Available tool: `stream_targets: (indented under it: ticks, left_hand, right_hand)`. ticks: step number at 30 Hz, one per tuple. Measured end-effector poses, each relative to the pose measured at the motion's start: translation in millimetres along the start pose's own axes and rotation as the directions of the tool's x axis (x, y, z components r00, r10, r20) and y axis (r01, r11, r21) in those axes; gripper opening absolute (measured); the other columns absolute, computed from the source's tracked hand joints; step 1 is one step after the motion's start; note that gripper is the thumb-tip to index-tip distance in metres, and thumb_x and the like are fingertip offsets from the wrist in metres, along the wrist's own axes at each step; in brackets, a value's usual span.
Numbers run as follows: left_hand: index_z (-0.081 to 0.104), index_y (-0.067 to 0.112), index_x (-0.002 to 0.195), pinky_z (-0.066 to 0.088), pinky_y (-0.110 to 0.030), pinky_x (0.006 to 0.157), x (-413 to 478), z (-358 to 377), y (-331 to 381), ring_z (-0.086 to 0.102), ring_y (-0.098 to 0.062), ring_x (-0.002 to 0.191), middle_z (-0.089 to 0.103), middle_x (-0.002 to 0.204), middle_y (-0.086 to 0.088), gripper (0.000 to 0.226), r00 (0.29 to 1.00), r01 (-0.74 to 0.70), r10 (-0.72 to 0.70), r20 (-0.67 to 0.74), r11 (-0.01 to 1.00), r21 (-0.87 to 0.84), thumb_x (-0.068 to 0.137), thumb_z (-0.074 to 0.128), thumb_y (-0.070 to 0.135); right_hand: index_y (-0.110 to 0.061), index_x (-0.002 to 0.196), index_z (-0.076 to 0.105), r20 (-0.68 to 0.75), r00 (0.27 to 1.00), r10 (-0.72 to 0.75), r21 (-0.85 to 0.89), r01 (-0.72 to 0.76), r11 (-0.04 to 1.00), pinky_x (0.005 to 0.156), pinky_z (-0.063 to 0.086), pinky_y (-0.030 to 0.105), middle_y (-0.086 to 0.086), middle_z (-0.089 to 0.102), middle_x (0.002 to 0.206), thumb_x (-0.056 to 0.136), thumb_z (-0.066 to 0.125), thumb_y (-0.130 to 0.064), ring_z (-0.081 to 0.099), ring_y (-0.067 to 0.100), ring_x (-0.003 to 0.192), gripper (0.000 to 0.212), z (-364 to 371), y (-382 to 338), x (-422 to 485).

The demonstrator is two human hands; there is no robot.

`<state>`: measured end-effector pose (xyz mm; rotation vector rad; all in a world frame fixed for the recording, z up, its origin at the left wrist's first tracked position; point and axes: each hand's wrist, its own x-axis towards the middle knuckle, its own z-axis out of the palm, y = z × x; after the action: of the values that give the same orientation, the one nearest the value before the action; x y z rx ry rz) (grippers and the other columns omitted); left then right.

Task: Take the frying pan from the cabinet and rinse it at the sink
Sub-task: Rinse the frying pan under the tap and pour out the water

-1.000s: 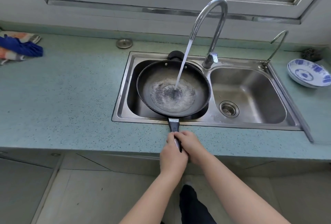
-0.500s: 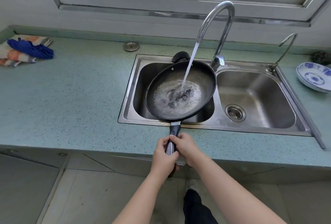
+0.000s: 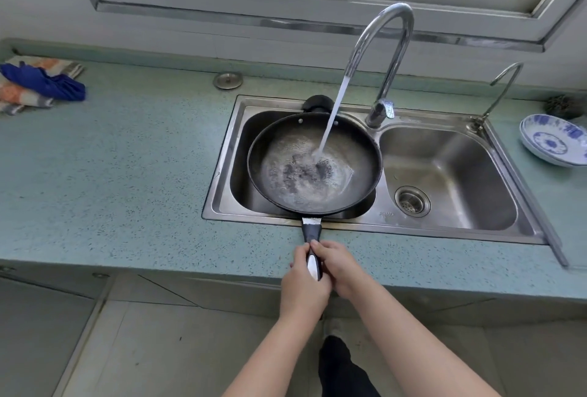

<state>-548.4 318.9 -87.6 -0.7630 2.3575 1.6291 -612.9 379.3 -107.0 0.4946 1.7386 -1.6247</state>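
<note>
A black frying pan (image 3: 355, 148) hangs over the left basin of the steel double sink (image 3: 374, 222), its long handle reaching back over the counter's front edge. My left hand (image 3: 303, 285) and my right hand (image 3: 338, 264) both grip that handle, side by side. Water runs from the tall curved faucet (image 3: 394, 56) into the pan and pools foamy on its bottom. The pan tilts slightly, its right side a little higher.
A blue-and-white bowl (image 3: 554, 139) sits on the teal counter (image 3: 111, 174) right of the sink. Folded cloths (image 3: 38, 85) lie at the far left. A small round metal cap (image 3: 227, 80) and a thin second tap (image 3: 502, 91) stand behind the sink.
The pan has rocked in my hands: level, then raised on its right side, now flatter again. The pooled water has swirled across its bottom. Both hands have kept their grip.
</note>
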Motion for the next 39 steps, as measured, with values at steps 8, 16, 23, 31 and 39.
stream_targets:
  ticks: [8, 16, 23, 31, 39]
  left_hand:
    - [0.035, 0.016, 0.128, 0.045, -0.036, 0.072, -6, 11, 15, 0.060, -0.035, 0.099, 0.064, 0.106, -0.018, 0.039, 0.998, -0.058, 0.064, -0.009, 0.944, 0.324, 0.090, 0.045, 0.017]
    - [0.035, 0.013, 0.121, 0.050, -0.040, 0.074, -7, 9, 17, 0.062, -0.035, 0.098, 0.061, 0.109, -0.017, 0.031, 0.997, -0.069, 0.081, -0.006, 0.889, 0.453, 0.091, 0.043, 0.017]
    - [0.037, 0.017, 0.123, 0.048, -0.038, 0.076, -6, 3, 12, 0.060, -0.035, 0.097, 0.063, 0.103, -0.016, 0.036, 0.996, -0.087, 0.092, -0.001, 0.941, 0.328, 0.089, 0.047, 0.015]
    - [0.045, 0.034, 0.107, 0.057, -0.049, 0.069, 2, -8, -2, 0.065, -0.029, 0.076, 0.058, 0.083, 0.012, 0.040, 1.000, -0.004, 0.005, 0.015, 0.999, -0.054, 0.077, 0.062, 0.014]
    - [0.045, 0.026, 0.106, 0.044, -0.022, 0.031, 5, -15, -8, 0.049, -0.016, 0.031, 0.055, 0.090, -0.001, 0.040, 0.997, 0.046, -0.019, 0.076, 0.927, -0.371, 0.081, 0.061, -0.002]
  right_hand:
    - [0.000, 0.082, 0.052, 0.150, 0.989, 0.014, 0.225, -0.048, 0.973, 0.056, 0.057, 0.027, 0.013, 0.069, 0.055, 0.099, 0.038, -0.012, 0.070, 0.021, 0.056, 0.025, -15, 0, -6]
    - [-0.002, 0.080, 0.054, 0.209, 0.978, 0.006, 0.318, -0.074, 0.945, 0.059, 0.054, 0.028, 0.008, 0.067, 0.051, 0.099, 0.036, -0.012, 0.069, 0.019, 0.056, 0.028, -12, 1, -7]
    - [-0.002, 0.082, 0.054, 0.184, 0.983, -0.004, 0.254, -0.044, 0.966, 0.067, 0.056, 0.034, 0.016, 0.069, 0.064, 0.099, 0.038, -0.015, 0.069, 0.024, 0.064, 0.026, -6, 2, -5]
    - [-0.004, 0.094, 0.053, 0.094, 0.995, -0.042, 0.113, 0.032, 0.993, 0.055, 0.045, 0.028, 0.008, 0.056, 0.068, 0.094, 0.051, -0.018, 0.055, 0.017, 0.059, 0.014, -1, 5, -2]
    - [0.000, 0.093, 0.060, 0.340, 0.939, -0.049, 0.513, -0.142, 0.846, 0.068, 0.055, 0.033, 0.009, 0.074, 0.077, 0.099, 0.033, -0.023, 0.070, 0.018, 0.072, 0.036, -5, 9, 3]
